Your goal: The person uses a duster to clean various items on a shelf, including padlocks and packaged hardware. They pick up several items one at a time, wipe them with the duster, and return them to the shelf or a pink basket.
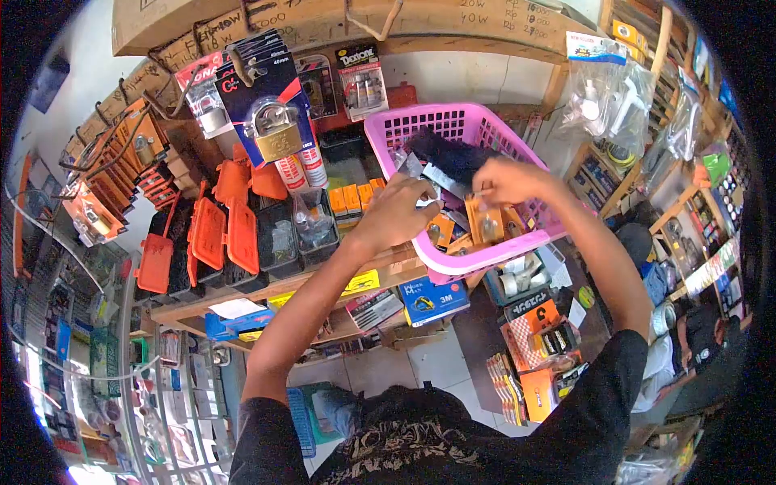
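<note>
A pink plastic basket (449, 265) with latticed sides stands in front of me, holding mixed packaged goods. My right hand (511, 183) is inside its far right part, fingers closed on the top of an orange padlock pack (486, 224). Over the basket's left rim, my left hand (398, 212) is curled with thumb and fingers drawn toward each other; a pale edge shows by the fingertips, but I cannot make out what it is. Behind the hands lies a dark, fuzzy black item (453, 158). Another orange pack (440, 230) rests below the left fingertips.
Left of the basket are small orange boxes (345, 200) and black bins with orange lids (240, 234). Carded padlocks (275, 133) hang overhead at the left. A blue box (434, 301) sits below on a lower shelf. Bagged fittings (606, 101) hang at the right.
</note>
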### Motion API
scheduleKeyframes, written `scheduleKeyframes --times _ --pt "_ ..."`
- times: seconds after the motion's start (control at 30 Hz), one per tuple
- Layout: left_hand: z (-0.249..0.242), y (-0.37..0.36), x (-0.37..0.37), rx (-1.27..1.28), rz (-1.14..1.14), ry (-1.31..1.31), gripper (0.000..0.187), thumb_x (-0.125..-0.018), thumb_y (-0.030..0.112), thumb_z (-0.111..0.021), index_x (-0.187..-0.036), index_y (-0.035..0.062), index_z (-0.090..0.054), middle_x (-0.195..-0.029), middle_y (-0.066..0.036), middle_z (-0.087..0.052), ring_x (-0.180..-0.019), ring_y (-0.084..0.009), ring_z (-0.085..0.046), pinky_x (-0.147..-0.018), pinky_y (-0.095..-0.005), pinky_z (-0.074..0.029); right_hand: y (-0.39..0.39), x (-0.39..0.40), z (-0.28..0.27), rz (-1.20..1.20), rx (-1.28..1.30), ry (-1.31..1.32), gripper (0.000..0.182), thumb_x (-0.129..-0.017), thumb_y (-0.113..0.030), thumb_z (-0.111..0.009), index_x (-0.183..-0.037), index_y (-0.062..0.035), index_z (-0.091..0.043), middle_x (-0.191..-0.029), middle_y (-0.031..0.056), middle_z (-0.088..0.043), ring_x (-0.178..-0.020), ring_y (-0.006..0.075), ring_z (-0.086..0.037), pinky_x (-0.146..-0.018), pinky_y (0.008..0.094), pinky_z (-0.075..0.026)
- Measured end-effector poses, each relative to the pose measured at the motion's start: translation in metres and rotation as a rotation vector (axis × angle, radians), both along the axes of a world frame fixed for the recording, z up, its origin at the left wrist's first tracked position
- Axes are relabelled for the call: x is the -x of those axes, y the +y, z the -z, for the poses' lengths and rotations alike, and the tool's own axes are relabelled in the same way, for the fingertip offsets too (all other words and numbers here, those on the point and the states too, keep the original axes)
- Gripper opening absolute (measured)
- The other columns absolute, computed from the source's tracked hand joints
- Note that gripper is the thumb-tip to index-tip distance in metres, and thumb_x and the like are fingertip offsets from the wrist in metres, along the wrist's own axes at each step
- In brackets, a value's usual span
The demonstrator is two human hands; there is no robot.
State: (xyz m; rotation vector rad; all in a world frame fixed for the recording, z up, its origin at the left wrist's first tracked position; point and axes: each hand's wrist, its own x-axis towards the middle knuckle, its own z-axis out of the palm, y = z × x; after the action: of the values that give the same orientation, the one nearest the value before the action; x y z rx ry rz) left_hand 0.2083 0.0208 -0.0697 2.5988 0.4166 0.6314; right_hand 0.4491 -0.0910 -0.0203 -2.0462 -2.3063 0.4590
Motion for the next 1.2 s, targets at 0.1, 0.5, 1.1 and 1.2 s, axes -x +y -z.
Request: scheduleKeyframes --times 0.1,0.5,1.1,1.2 --pt "-0.006 -0.006 0.002 0.037 0.014 0.03 0.035 -0.092 0.034 -0.059 -0.109 0.0041 -0.065 -0.111 -0.016 -0.063 -0.115 -0.0308 -0.051 -0.1 -0.0403 -0.039 -0.016 0.014 -0.031 0.065 -0.296 0.213 0.02 -0.078 -0.012 -0.073 -0.093 0.0002 -0.067 -0.071 0.0109 -0.064 -0.065 0.0158 -0.058 -0.064 0.0323 -0.048" --pt "-0.036 -0.065 0.052 0.776 0.319 -0.38 0.032 -0.097 0.025 -0.058 -0.11 -0.0032 -0.064 -0.092 -0.002 -0.067 -0.083 -0.0076 -0.056 -0.073 -0.0274 -0.048 -0.084 0.034 -0.078 0.24 -0.434 0.439 0.04 -0.092 -0.031 -0.064 -0.121 -0.005 -0.056 -0.088 0.0041 -0.063 -0.08 0.0137 -0.06 -0.072 0.0301 -0.049" --pt "0.097 -0.098 0.194 1.618 0.167 -0.962 0.062 -0.101 0.056 -0.02 -0.128 0.0066 -0.046 -0.107 -0.017 -0.061 -0.091 -0.0289 -0.06 -0.071 -0.04 -0.048 -0.238 0.021 -0.009 0.605 -0.491 0.742 0.027 -0.088 -0.007 -0.061 -0.114 -0.0043 -0.058 -0.09 -0.0011 -0.057 -0.078 0.01 -0.054 -0.07 0.0268 -0.046" --pt "0.106 -0.11 0.197 1.731 0.093 -1.015 0.058 -0.101 0.054 -0.025 -0.13 0.008 -0.046 -0.107 -0.016 -0.061 -0.089 -0.0295 -0.06 -0.07 -0.0406 -0.048 -0.256 0.031 -0.011 0.508 -0.334 0.637 0.029 -0.086 -0.008 -0.063 -0.115 -0.0052 -0.059 -0.091 0.0014 -0.059 -0.078 0.0108 -0.055 -0.072 0.0261 -0.046"
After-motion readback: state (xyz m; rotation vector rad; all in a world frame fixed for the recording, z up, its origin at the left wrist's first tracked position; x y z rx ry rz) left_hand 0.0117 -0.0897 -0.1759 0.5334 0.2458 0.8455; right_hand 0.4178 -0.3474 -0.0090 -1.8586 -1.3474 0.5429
